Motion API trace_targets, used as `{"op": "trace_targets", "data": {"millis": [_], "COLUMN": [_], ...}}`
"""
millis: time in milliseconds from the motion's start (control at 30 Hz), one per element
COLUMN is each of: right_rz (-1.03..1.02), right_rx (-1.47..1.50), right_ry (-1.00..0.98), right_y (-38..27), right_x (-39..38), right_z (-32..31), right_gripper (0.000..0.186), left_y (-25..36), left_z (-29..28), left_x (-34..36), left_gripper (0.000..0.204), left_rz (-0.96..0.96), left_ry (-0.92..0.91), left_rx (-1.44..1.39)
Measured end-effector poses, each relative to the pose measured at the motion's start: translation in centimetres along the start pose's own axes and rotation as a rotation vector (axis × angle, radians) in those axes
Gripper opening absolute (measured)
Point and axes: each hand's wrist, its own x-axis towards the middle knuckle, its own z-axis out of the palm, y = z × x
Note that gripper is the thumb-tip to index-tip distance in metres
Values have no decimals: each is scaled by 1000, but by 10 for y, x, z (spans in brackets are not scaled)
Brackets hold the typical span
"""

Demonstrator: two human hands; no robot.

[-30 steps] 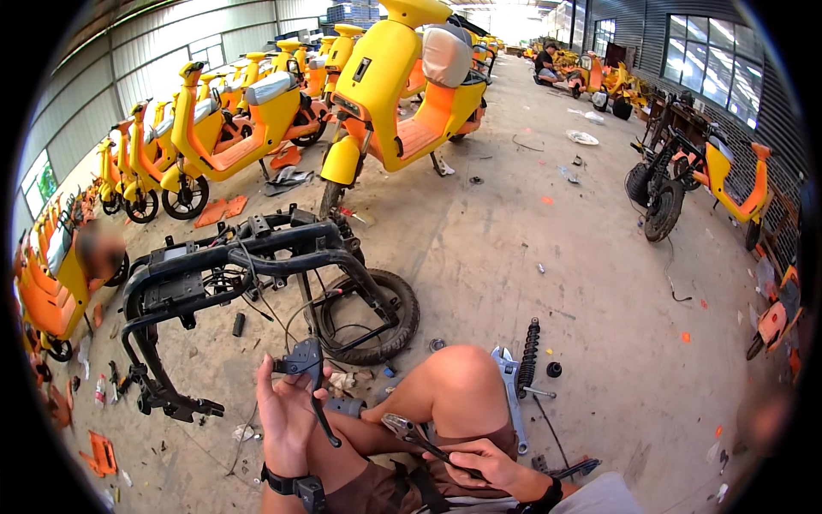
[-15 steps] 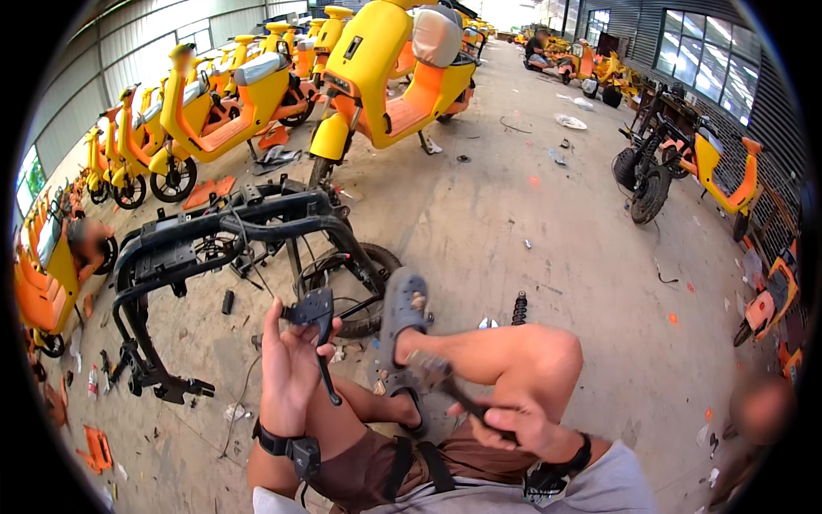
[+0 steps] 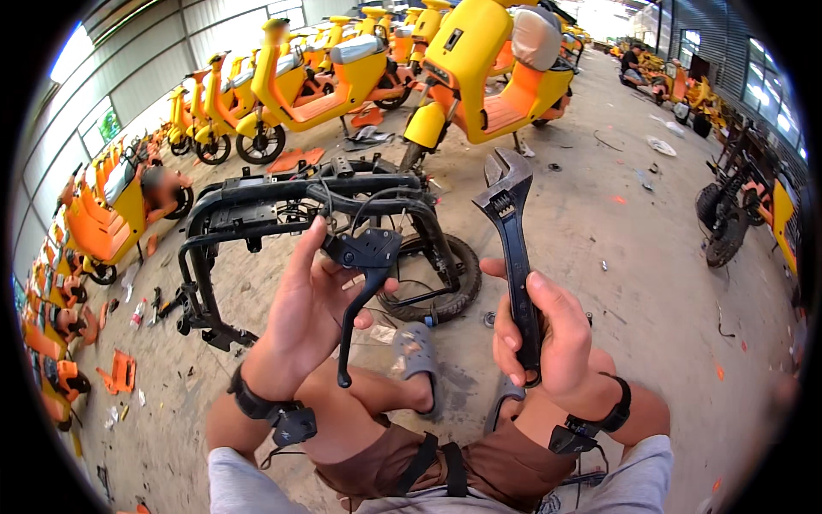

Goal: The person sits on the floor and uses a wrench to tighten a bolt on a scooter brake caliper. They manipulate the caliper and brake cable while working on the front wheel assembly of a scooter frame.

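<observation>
Mid-frame: left hand (image 3: 304, 321) grasping black brake lever (image 3: 364, 283), right hand (image 3: 548, 338) clenched on adjustable wrench (image 3: 512, 248); wrench jaw apparently must meet lever fitting.

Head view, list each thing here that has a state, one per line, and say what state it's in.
Left hand: gripping the brake lever.
Brake lever: black, held up, blade hanging down.
Right hand: closed on the wrench handle.
Adjustable wrench: upright, jaws open.
Scooter frame: stripped, lying on the floor.
Tyre: flat on the floor.
</observation>
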Motion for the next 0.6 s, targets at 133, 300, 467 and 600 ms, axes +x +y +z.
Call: {"op": "trace_targets", "data": {"millis": [133,300,467,600], "right_rz": [103,253,356,572], "right_rx": [32,213,177,90], "right_ry": [-5,-10,-86,-102], "right_y": [-5,11,26,22], "right_x": [28,67,82,76], "right_z": [-12,-27,-54,-49], "right_gripper": [53,50,48,49], "left_y": [9,-5,-27,-40], "left_z": [18,10,-15,-62], "left_x": [15,46,91,126], "left_gripper": [61,54,55,50], "left_rz": [-21,-70,-128,-224], "left_ry": [74,106,79,-22], "left_rx": [95,59,47,27]}}
